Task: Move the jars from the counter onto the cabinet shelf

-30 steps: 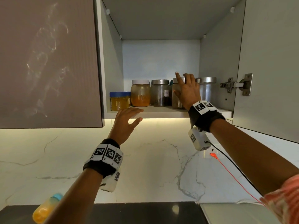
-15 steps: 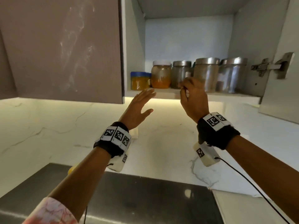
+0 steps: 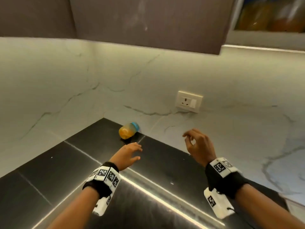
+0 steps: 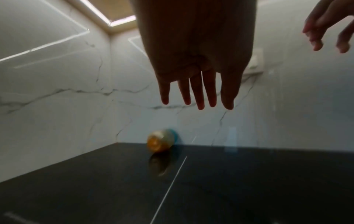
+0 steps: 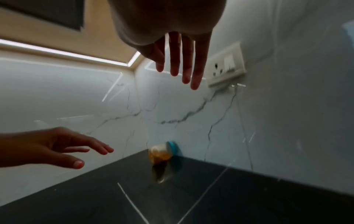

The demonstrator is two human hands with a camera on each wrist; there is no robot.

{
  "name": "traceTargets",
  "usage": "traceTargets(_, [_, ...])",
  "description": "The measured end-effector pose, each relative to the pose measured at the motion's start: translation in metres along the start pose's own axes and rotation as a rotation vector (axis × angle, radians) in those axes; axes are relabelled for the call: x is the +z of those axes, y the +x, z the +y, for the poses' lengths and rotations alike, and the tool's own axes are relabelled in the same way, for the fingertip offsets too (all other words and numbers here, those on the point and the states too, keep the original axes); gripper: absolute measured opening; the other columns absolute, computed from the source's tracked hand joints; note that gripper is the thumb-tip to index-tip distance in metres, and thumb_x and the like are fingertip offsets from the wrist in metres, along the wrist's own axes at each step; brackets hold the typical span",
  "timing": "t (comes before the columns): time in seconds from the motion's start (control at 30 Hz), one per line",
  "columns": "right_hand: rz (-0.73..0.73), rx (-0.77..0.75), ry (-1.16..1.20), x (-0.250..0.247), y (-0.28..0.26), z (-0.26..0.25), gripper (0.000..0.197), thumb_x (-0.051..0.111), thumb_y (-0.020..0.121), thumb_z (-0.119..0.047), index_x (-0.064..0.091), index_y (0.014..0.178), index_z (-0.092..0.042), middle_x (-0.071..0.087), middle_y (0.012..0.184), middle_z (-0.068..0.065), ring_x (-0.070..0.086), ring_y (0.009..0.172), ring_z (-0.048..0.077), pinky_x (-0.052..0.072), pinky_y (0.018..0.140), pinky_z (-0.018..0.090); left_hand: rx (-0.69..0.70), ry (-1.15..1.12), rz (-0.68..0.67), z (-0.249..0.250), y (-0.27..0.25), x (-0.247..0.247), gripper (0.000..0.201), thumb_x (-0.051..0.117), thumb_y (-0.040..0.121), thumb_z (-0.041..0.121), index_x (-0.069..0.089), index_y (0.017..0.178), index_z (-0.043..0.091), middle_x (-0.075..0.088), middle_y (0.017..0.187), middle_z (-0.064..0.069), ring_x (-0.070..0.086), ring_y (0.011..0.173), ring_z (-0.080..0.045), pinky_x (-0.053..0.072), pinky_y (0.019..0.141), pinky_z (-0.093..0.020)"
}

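A small jar [image 3: 128, 132] with orange contents and a blue lid lies on its side on the black counter [image 3: 49, 187], against the marble wall. The same jar [image 4: 161, 140] shows in the left wrist view and, as the jar [image 5: 162, 153], in the right wrist view. My left hand [image 3: 130, 153] hovers just short of it, fingers straight and spread, holding nothing. My right hand [image 3: 197, 144] hangs further right above the counter, fingers loosely curled and empty. At the top right, the cabinet shelf [image 3: 267, 39] shows with blurred jars [image 3: 270, 15] on it.
A closed brown cabinet door [image 3: 145, 22] hangs above the counter. A white wall socket [image 3: 189, 101] sits on the marble backsplash to the right of the jar. The counter meets marble walls in a corner behind the jar.
Both hands have dropped from the cabinet shelf down to the counter. The view has swung down and left, so the lying jar is now in the middle and the shelf is at the top right.
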State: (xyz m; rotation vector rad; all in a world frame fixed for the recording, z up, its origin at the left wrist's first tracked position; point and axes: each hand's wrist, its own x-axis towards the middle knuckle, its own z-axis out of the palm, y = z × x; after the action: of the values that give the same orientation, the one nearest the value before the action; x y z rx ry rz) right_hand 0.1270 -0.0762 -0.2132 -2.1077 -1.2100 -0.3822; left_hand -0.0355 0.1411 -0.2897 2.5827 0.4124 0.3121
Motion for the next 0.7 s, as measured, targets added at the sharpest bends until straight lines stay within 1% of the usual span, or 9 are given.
traceTargets(0.07, [-0.066, 0.088, 0.031, 0.053, 0.003, 0.005, 0.011, 0.058, 0.083, -0.005, 0.069, 0.084, -0.005, 0.067, 0.084, 0.010, 0.056, 0.067, 0.018, 0.046, 0.061, 0.031, -0.123, 0.066, -0.073, -0.051, -0.004, 0.015, 0.040, 0.059, 0.085, 0.024, 0.051, 0.123, 0.018, 0.042, 0.142, -0.001, 0.028, 0.137, -0.015, 0.019, 0.115, -0.038])
traceTargets(0.13, [-0.128, 0.149, 0.068, 0.103, 0.006, 0.008, 0.010, 0.059, 0.084, -0.007, 0.068, 0.086, -0.005, 0.066, 0.085, 0.011, 0.052, 0.067, 0.016, 0.044, 0.063, 0.030, -0.229, 0.124, -0.157, -0.095, -0.006, 0.028, 0.045, 0.057, 0.085, 0.028, 0.044, 0.128, 0.020, 0.036, 0.146, 0.001, 0.020, 0.140, -0.015, 0.015, 0.116, -0.044])
traceTargets(0.27, [-0.256, 0.280, 0.137, 0.188, 0.024, 0.010, 0.015, 0.060, 0.085, -0.022, 0.065, 0.092, -0.010, 0.061, 0.082, 0.002, 0.056, 0.074, 0.018, 0.051, 0.072, 0.036, -0.357, 0.203, -0.298, -0.158, 0.000, 0.042, 0.054, 0.054, 0.087, 0.031, 0.034, 0.135, 0.019, 0.022, 0.152, 0.001, 0.009, 0.143, -0.020, 0.011, 0.116, -0.050])
traceTargets(0.33, [-0.322, 0.370, 0.200, 0.231, 0.041, 0.011, 0.023, 0.060, 0.084, -0.029, 0.063, 0.098, -0.011, 0.060, 0.085, 0.004, 0.060, 0.081, 0.023, 0.056, 0.076, 0.043, -0.403, 0.207, -0.329, -0.184, 0.011, 0.047, 0.059, 0.055, 0.086, 0.034, 0.030, 0.138, 0.020, 0.015, 0.154, 0.002, 0.005, 0.143, -0.023, 0.010, 0.115, -0.054])
traceTargets(0.43, [-0.396, 0.472, 0.276, 0.287, 0.066, 0.008, 0.038, 0.061, 0.083, -0.037, 0.057, 0.110, -0.012, 0.058, 0.106, 0.013, 0.059, 0.102, 0.031, 0.054, 0.079, 0.053, -0.465, 0.178, -0.356, -0.213, 0.029, 0.052, 0.074, 0.059, 0.082, 0.042, 0.020, 0.142, 0.023, 0.004, 0.156, 0.004, -0.001, 0.143, -0.032, 0.008, 0.111, -0.062])
traceTargets(0.5, [-0.428, 0.515, 0.303, 0.319, 0.082, 0.006, 0.051, 0.063, 0.082, -0.039, 0.050, 0.123, -0.011, 0.053, 0.123, 0.016, 0.054, 0.113, 0.034, 0.052, 0.085, 0.055, -0.513, 0.138, -0.375, -0.227, 0.040, 0.056, 0.085, 0.062, 0.077, 0.049, 0.015, 0.143, 0.027, -0.002, 0.156, 0.005, -0.003, 0.142, -0.037, 0.008, 0.108, -0.067])
traceTargets(0.57, [-0.468, 0.549, 0.324, 0.347, 0.096, 0.003, 0.065, 0.064, 0.081, -0.041, 0.040, 0.134, -0.011, 0.041, 0.136, 0.016, 0.048, 0.121, 0.036, 0.050, 0.091, 0.054, -0.545, 0.126, -0.398, -0.237, 0.050, 0.061, 0.093, 0.066, 0.071, 0.054, 0.013, 0.143, 0.028, -0.003, 0.156, 0.005, -0.003, 0.141, -0.040, 0.008, 0.106, -0.071])
traceTargets(0.63, [-0.497, 0.557, 0.329, 0.369, 0.109, 0.001, 0.076, 0.067, 0.078, -0.042, 0.034, 0.140, -0.013, 0.031, 0.142, 0.015, 0.043, 0.126, 0.037, 0.047, 0.096, 0.054, -0.552, 0.141, -0.410, -0.242, 0.057, 0.063, 0.098, 0.069, 0.067, 0.055, 0.013, 0.143, 0.027, 0.000, 0.156, 0.002, -0.003, 0.140, -0.041, 0.009, 0.104, -0.074])
traceTargets(0.7, [-0.501, 0.544, 0.321, 0.385, 0.123, -0.002, 0.079, 0.071, 0.075, -0.042, 0.035, 0.138, -0.011, 0.028, 0.141, 0.017, 0.042, 0.125, 0.037, 0.043, 0.103, 0.049, -0.549, 0.140, -0.407, -0.244, 0.058, 0.064, 0.099, 0.070, 0.066, 0.055, 0.014, 0.143, 0.027, 0.001, 0.156, 0.001, -0.004, 0.140, -0.042, 0.008, 0.104, -0.074])
